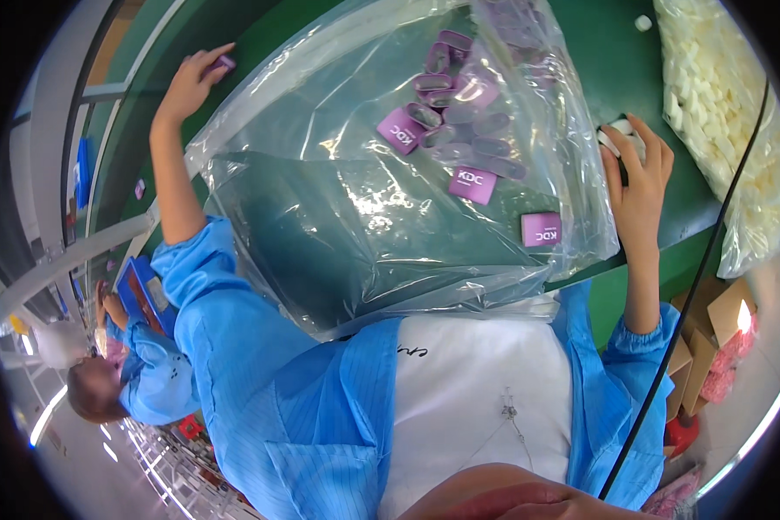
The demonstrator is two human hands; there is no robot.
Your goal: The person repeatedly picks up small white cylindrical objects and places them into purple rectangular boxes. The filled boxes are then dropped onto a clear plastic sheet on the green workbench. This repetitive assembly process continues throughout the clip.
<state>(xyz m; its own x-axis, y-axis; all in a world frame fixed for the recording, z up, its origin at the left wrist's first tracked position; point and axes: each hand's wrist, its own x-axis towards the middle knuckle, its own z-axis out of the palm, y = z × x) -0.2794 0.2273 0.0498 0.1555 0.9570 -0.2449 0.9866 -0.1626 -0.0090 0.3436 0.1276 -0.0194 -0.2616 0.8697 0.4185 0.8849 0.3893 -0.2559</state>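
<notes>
My left hand (191,87) is stretched out to the far left, thumb and fingers closed round a small purple cap-like piece (224,64). At the right, my right hand (643,165) rests on the green table with its fingers curled over small white pieces (620,137); how many lie under the fingers is hidden. Between the hands spreads a large clear plastic bag (321,199). Hollow purple oval pieces (438,82) are clustered at its far right part. Separate purple pieces, such as the one at the near right (541,230), lie closer to me, printed face up.
A clear bag full of white pieces (719,113) stands at the far right, with a lone white piece (642,23) beside it. A dark cable (711,260) crosses the right side. Cardboard boxes (711,338) sit below right. Another person (147,373) works at the left near a blue bin (143,295).
</notes>
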